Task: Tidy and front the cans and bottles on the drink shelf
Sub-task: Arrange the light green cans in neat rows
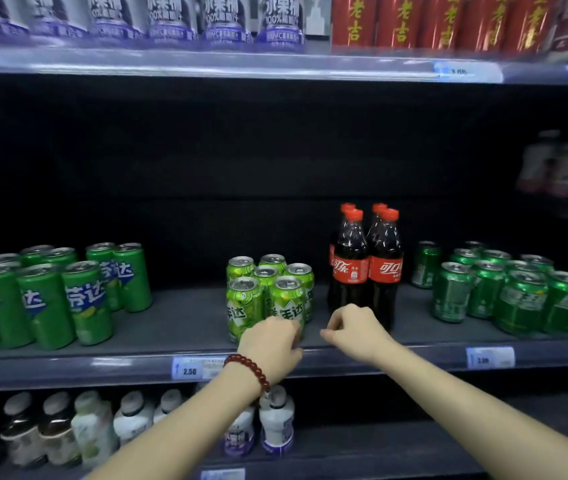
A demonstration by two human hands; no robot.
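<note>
On the middle shelf (pixel 185 327), a cluster of several short light-green cans (pixel 268 289) stands at the centre. Several cola bottles (pixel 365 268) with red caps and labels stand just to its right. My left hand (pixel 272 344), with a red bead bracelet on the wrist, is up against the base of the front light-green cans. Its fingers curl under out of sight, so any hold is hidden. My right hand (pixel 355 327) hovers with curled fingers in front of the front cola bottle's base and holds nothing.
Tall dark-green cans (pixel 53 299) fill the shelf's left end and short dark-green cans (pixel 507 292) the right end, some turned away. Price tags (pixel 189 368) sit on the shelf lip. Small bottles (pixel 130 420) line the lower shelf. White-and-purple bottles and red cans (pixel 442 22) stand above.
</note>
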